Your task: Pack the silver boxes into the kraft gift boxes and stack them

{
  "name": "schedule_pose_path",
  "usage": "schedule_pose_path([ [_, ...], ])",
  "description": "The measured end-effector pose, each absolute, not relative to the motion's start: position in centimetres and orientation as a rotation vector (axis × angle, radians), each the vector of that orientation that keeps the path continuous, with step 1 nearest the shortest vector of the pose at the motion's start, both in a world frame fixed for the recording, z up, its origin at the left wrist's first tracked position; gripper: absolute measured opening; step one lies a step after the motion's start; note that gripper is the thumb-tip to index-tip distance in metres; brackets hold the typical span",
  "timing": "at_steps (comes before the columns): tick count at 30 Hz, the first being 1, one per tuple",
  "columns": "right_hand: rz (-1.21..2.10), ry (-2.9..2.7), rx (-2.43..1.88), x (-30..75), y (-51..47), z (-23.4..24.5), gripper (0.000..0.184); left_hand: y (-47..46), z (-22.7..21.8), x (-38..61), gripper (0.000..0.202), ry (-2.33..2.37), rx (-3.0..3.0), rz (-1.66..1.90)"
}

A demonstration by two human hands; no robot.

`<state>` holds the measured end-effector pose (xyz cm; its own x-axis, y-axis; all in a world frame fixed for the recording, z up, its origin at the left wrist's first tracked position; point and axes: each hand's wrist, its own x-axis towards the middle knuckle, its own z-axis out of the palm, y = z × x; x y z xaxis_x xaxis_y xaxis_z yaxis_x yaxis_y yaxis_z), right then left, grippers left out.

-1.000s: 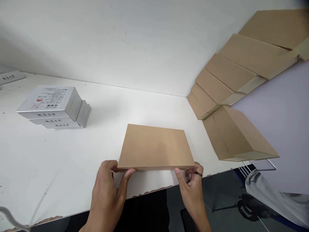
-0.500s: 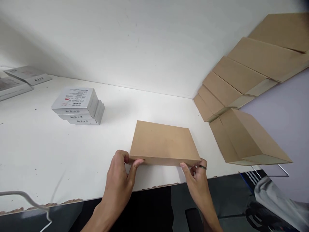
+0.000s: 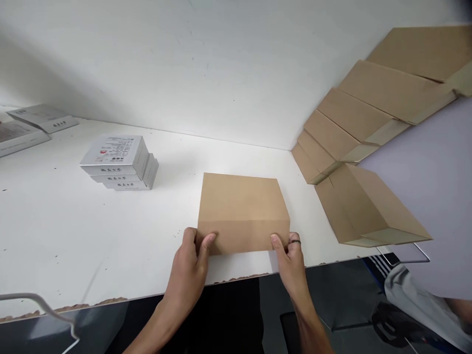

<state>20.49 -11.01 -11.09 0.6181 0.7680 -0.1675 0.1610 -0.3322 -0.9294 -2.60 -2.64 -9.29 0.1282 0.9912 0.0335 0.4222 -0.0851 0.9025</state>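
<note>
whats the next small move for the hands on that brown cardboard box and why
Probably ease both near corners inward so the front panel stands square. The left hand and right hand each pinch a near corner of the cardboard box, thumbs on its front panel. A crease divides that panel from the top, and the box looks only partly opened on the table.

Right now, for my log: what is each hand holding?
Left hand: closed on the box, near left corner.
Right hand: closed on the box, near right corner.
</note>
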Motion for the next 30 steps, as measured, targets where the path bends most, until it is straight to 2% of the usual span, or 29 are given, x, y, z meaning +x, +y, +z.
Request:
schedule_pose_path([
  [7, 0.892, -0.759, -1.827, 21.2, -12.3, -9.8, 0.053, -1.7, -7.8, -4.9, 0.043, 1.370, 1.761, 0.825],
  [9, 0.971, -0.723, -1.761, 22.1, -12.7, -8.7, 0.054, -0.2, -7.3, -5.9, 0.036, 1.450, 1.800, 0.969],
  [12, 0.980, -0.622, -1.439, 23.1, -12.3, -6.5, 0.062, 3.1, -6.3, -7.0, 0.025, 1.677, 1.827, 1.374],
  [15, 0.881, -0.648, -1.266, 22.7, -10.8, -5.5, 0.075, 6.6, -5.2, -8.1, 0.045, 1.832, 1.879, 1.533],
  [16, 0.875, -0.699, -1.250, 22.2, -10.3, -5.6, 0.068, 7.6, -4.9, -8.5, 0.054, 1.885, 1.891, 1.525],
  [18, 0.898, -0.812, -1.213, 21.0, -9.7, -6.3, 0.043, 9.2, -4.1, -9.3, 0.070, 2.015, 1.856, 1.493],
  [20, 0.893, -0.895, -1.162, 20.0, -9.8, -7.5, 0.026, 10.3, -3.5, -10.3, 0.080, 2.143, 1.766, 1.433],
  [24, 0.853, -0.963, -1.167, 19.5, -11.1, -9.6, 0.023, 11.0, -2.9, -12.0, 0.074, 2.123, 1.687, 1.320],
  [28, 0.703, -0.937, -1.297, 19.7, -12.2, -10.0, 0.023, 10.2, -1.7, -11.6, 0.066, 1.772, 1.829, 1.773],
  [30, 0.479, -0.976, -1.346, 19.4, -12.2, -9.8, 0.026, 9.6, -0.4, -10.1, 0.066, 1.523, 1.968, 1.766],
])
